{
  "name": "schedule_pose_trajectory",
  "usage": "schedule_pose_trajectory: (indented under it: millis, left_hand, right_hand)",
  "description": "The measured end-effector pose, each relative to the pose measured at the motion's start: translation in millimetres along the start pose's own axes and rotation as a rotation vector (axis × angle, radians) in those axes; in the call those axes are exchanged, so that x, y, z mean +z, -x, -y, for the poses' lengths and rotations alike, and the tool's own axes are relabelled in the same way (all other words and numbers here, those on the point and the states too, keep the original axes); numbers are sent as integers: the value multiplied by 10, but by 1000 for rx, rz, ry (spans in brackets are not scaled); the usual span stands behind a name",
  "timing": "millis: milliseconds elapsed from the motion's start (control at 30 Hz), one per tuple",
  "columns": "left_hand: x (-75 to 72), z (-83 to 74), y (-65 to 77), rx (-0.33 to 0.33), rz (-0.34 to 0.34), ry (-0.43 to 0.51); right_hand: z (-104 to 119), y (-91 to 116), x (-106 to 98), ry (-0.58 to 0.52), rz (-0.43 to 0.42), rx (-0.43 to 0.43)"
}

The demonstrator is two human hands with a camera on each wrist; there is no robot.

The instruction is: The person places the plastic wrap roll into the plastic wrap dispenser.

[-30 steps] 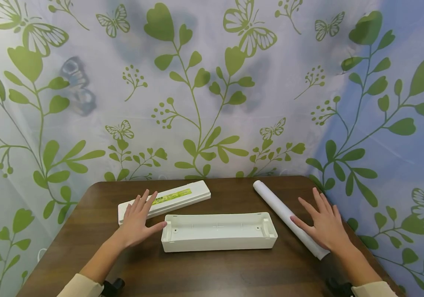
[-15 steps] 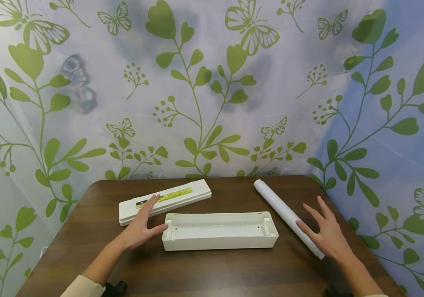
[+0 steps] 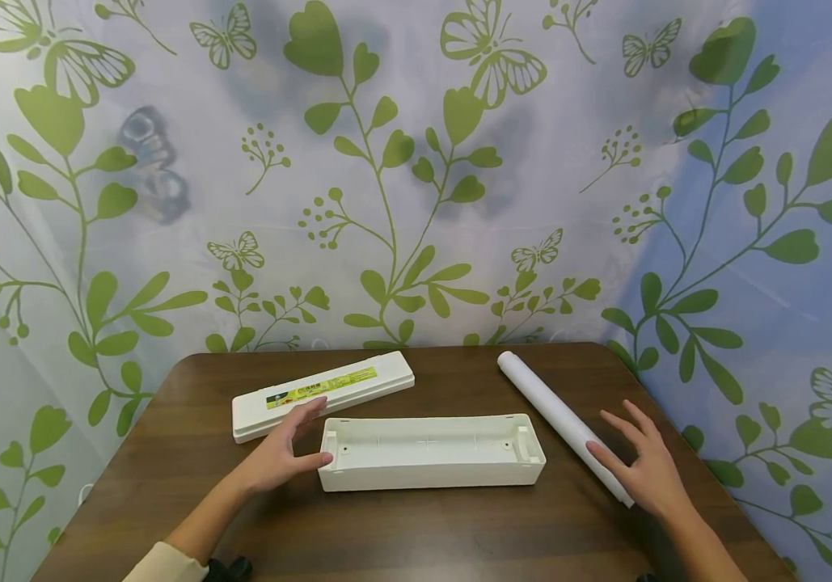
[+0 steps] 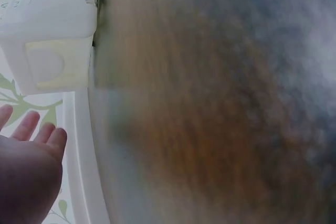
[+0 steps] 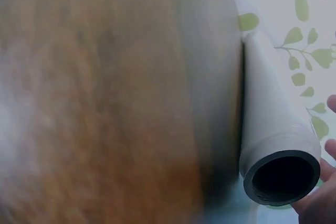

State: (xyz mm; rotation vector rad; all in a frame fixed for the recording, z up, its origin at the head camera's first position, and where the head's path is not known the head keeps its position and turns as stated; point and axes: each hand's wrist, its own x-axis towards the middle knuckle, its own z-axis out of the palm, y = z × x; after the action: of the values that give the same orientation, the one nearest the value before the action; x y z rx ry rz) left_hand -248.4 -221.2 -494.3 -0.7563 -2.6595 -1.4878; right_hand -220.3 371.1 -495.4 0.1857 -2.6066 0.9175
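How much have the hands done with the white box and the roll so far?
Done: the lid lies apart from the open white tray, which holds nothing. In hand: the left hand touches the tray's end with its thumb; the right hand reaches the white roll, fingers straight. Left: the roll lies on the table, outside the tray.

You have a dark wooden table [image 3: 416, 525] with a smooth, grained finish. On it, the open box [image 3: 430, 453] and its lid [image 3: 321, 392] look like matt off-white plastic. The roll [image 3: 564, 420] looks smooth and white, probably film or paper, on a dark tube core.
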Motion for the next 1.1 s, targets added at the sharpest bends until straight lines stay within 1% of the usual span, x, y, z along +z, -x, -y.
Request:
schedule_pose_trajectory:
  millis: [67, 133, 367, 467, 667, 867, 1000, 1100]
  left_hand:
    - [3, -1, 4, -13, 21, 37]
    - [4, 10, 5, -11, 35, 70]
    - [10, 47, -26, 36, 76, 184]
    - [16, 48, -31, 39, 93, 223]
    - [24, 44, -21, 25, 97, 227]
    - [19, 40, -25, -2, 117, 235]
    - [10, 44, -27, -17, 148, 242]
    - [4, 44, -22, -15, 170, 250]
  right_hand:
    - [-10, 14, -13, -22, 7, 21]
    - [-22, 23, -25, -44, 22, 43]
    - [-77, 33, -43, -60, 64, 105]
    - [-89, 40, -43, -70, 70, 133]
    - [-125, 74, -54, -117, 114, 191]
    - [-153, 76, -77, -128, 192, 233]
    - [-171, 52, -84, -118, 227, 229]
    - [-178, 19, -90, -118, 252, 207]
